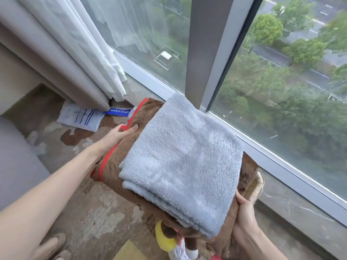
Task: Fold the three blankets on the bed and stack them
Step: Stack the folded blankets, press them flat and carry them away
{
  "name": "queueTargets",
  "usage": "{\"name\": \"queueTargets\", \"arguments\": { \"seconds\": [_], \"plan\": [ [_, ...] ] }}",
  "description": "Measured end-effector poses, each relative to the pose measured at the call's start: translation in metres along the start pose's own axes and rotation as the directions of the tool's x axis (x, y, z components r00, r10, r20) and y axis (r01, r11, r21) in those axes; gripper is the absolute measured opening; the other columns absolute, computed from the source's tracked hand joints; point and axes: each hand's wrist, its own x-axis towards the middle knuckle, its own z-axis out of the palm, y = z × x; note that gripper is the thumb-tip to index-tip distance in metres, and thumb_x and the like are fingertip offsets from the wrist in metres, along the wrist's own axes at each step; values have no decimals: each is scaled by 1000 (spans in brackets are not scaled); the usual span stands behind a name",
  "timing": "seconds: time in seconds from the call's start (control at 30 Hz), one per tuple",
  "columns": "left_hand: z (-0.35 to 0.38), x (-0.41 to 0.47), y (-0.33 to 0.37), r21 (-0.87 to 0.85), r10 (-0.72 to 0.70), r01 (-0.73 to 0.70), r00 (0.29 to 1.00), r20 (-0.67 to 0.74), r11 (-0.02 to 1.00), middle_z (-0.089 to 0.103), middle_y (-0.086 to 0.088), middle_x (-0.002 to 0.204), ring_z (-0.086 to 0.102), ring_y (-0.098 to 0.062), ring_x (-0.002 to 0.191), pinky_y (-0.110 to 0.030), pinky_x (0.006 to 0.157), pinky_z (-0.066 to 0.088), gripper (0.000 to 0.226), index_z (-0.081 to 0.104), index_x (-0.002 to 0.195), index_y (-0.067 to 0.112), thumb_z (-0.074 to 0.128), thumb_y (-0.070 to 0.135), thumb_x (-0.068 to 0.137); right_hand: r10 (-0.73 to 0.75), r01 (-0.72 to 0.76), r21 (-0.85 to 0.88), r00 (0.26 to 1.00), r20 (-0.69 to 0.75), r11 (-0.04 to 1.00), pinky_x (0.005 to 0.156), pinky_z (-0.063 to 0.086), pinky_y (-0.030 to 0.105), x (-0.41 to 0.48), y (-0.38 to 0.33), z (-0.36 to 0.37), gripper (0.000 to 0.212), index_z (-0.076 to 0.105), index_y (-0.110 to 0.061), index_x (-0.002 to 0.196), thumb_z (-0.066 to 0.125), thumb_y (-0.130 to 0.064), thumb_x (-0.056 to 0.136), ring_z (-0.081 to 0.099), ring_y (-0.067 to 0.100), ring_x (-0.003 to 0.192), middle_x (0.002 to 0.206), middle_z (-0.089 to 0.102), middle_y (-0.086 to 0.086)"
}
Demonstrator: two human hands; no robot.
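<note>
A folded light-blue fleece blanket [182, 162] lies on top of a folded brown blanket [116, 162] with a red edge. I hold this stack up in front of a window. My left hand [120, 135] grips the stack's far left side, thumb on the red trim. At the near right corner my right hand [244, 212] grips the brown blanket from below. A golden-tan fabric edge [257, 186] shows under the stack at the right. No bed is in view.
A big window [281, 72] with a grey frame runs along the right, over a stone sill [293, 212]. Curtains [78, 53] hang at the left. A plastic packet [82, 117] lies on the patterned carpet. A yellow and white plush toy [169, 239] sits below the stack.
</note>
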Motion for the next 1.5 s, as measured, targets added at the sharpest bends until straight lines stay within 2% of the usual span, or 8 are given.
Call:
{"name": "queueTargets", "arguments": {
  "seconds": [0.17, 0.43, 0.53, 0.7, 0.8, 0.9, 1.13, 1.5],
  "plan": [
    [32, 21, -9, 83, -46, 34, 987, 154, 996, 74, 10, 109, 70, -7, 97, -22, 80, 54, 33, 63, 113, 31, 65, 48, 86, 85, -77, 48, 981, -173, 996, 95, 46, 51, -3, 7, -21, 42, 57, -6, 130, 43, -27, 97, 59, 39, 111, 122, 63, 20],
    [64, 54, -19, 238, -111, 70, 981, 162, 969, 59, 5, 128, 60, 5, 100, -10, 77, 48, 37, 43, 136, 22, 53, 23, 100, 79, -86, -15, 961, -264, 996, 79, 48, 41, 21, 1, -5, 38, 62, -11, 108, 39, -39, 96, 61, 32, 89, 103, 66, 16],
    [83, 71, -36, 508, -84, 22, 991, 100, 861, 56, -4, 137, 54, -15, 124, -25, 104, 41, 37, 49, 138, 10, 50, 15, 101, 49, -115, -204, 953, -300, 972, 61, 52, 35, 37, 2, -2, 24, 60, -6, 81, 51, -24, 94, 68, 25, 56, 64, 71, 10],
    [97, 87, -43, 593, -226, 256, 966, -127, 763, 62, -24, 126, 57, -35, 118, -34, 92, 44, 33, 65, 113, -4, 42, 16, 101, 87, -253, -466, 933, -349, 848, 50, 49, 23, 65, -3, 11, 27, 56, -6, 70, 43, -3, 93, 62, 24, 55, 63, 67, 10],
    [107, 83, -42, 563, -121, 167, 985, -120, 810, 62, -14, 119, 52, -34, 125, -32, 92, 40, 30, 66, 99, 8, 39, 22, 102, -50, -228, -704, 935, -350, 672, 89, 50, 39, 80, -9, 16, 20, 57, 4, 106, 49, -6, 91, 60, 36, 104, 116, 59, 23],
    [130, 72, -58, 620, 88, -45, 995, -39, 783, 49, -6, 146, 41, -24, 138, -34, 114, 30, 40, 51, 139, 16, 42, 28, 102, -325, -69, -928, 925, -197, 367, 101, 41, 46, 79, -8, 20, 41, 42, 2, 123, 48, -6, 84, 47, 40, 123, 131, 47, 21],
    [185, 91, -132, 925, 349, -361, 888, 300, 123, 2, 2, 165, -2, -20, 152, -45, 123, 6, 57, 12, 157, 29, 25, 43, 103, -400, 384, -825, 738, 544, -415, 121, 13, 34, 127, 24, 31, 63, 20, -13, 152, 43, -30, 96, 16, 25, 147, 160, 17, 12],
    [181, 168, -205, 918, 408, -397, 838, 362, 1, -2, 4, 165, -6, -16, 152, -52, 120, 8, 58, 7, 157, 33, 16, 51, 102, -414, 411, -731, 626, 660, -544, 122, 11, 36, 250, 81, -3, 66, 7, -21, 156, 26, -51, 100, 10, 25, 150, 162, 8, 10]
  ]
}}
